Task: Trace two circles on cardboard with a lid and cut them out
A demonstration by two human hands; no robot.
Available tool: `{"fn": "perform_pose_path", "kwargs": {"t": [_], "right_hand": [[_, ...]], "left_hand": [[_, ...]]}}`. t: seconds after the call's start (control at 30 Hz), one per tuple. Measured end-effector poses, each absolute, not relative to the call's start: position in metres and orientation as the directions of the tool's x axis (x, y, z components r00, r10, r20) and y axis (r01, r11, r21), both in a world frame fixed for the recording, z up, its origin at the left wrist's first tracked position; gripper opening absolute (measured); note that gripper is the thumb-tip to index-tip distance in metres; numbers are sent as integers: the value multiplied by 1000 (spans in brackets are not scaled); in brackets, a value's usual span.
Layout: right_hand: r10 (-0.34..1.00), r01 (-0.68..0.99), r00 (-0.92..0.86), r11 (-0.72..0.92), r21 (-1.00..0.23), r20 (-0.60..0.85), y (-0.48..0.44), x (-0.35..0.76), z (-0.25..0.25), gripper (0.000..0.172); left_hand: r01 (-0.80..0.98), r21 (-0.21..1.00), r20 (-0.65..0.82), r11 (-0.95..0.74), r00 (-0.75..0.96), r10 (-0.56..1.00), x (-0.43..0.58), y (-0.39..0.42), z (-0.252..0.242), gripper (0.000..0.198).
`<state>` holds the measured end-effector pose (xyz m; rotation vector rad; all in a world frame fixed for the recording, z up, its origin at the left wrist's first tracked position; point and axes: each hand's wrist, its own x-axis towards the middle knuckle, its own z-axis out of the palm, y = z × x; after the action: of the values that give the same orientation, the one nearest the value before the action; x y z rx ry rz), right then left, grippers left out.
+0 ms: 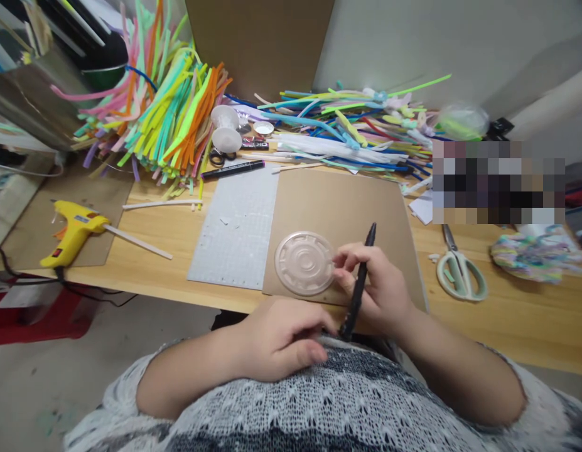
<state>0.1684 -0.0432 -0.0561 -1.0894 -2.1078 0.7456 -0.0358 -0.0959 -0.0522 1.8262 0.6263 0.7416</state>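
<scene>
Holding black marker (360, 285), right hand (382, 285) partly hiding brown board (342, 201).

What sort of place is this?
Probably a craft workspace, though whether at home or in a small workshop I can't tell. The clues are the bundles of colourful pipe cleaners, the yellow glue gun and the scissors.

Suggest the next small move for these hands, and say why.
Perhaps steady the clear plastic disc with the left hand: the disc lies on the brown board, only the right hand is at its edge, and that hand also holds a black pen.
</scene>
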Motion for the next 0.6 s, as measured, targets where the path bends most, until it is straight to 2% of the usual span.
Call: {"fn": "perform_pose_path", "kwargs": {"t": [0.03,0.1,0.13,0.17,0.2,0.27,0.37,0.47,0.6], "right_hand": [[853,491,-456,479,-728,255,-38,171,-55,10],[850,485,-486,454,-748,201,-26,179,-58,12],[849,467,-498,434,-770,176,-21,182,-61,16],[846,439,-511,410,-799,154,-16,185,-66,19],[839,407,-526,390,-826,137,-12,188,-70,23],[811,394,-576,387,-834,104,-8,190,-78,31],[748,463,-657,498,-733,94,-5,188,-83,38],[710,495,-694,591,-637,120,-5,185,-83,37],[698,504,-703,624,-597,135,-4,185,-83,37]], "left_hand": [[97,910,281,-403,570,772,-41,-96,-54,30],[272,846,418,-459,195,887,-52,-96,-61,13],[405,812,454,-421,16,891,-57,-96,-66,8],[531,769,457,-356,-66,887,-62,-95,-70,9],[623,717,444,-312,-63,894,-65,-94,-75,14],[726,613,387,-313,69,919,-67,-93,-83,20],[775,468,369,-424,265,891,-62,-95,-90,26],[798,308,364,-517,403,839,-51,-98,-93,36],[798,218,262,-562,507,821,-42,-97,-95,53]]}}
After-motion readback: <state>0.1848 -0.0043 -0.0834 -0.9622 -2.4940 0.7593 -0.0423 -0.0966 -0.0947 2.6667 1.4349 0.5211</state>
